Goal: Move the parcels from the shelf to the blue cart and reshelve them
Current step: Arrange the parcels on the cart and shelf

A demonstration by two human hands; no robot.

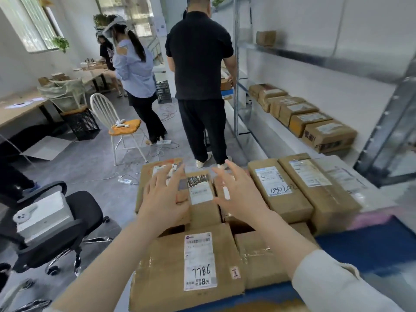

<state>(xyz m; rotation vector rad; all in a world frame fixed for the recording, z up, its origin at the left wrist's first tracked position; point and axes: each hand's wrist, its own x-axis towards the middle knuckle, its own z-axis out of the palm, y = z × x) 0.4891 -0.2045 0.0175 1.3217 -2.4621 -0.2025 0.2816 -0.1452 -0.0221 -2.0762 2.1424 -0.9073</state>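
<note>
Brown corrugated cardboard fills the lower middle of the head view: parcels lie packed close on the blue cart (371, 246), whose flat deck shows bare at the right. Nearest is a wide box (166, 273) with crinkled clear tape and a tall white label handwritten 7786. Beyond it sits a small parcel (200, 194) with a white label on top. To its right, two long boxes lie side by side and touching; the nearer long box (279, 192) has pen-written digits on its label.

The left hand (164, 197) and the right hand (238, 194) reach forward on either side of the small parcel, palms down, fingers straight and spread wide, gripping nothing. The fingertips are blurred, so they may be touching the cardboard or hovering just above it. A pale sleeve (337, 284) covers the right forearm.

At the right stands a metal shelf (315, 57) with grey steel uprights. A row of boxes (299, 113) lines its lower level, each against the next, and a lone box (265, 38) sits on the level above.

A person in black (198, 64) and a person in a pale blue shirt (135, 68) stand with backs turned. Near them is a white spindle-back chair (121, 129) with an orange seat, and a black office chair (67, 221) stands at the left.
</note>
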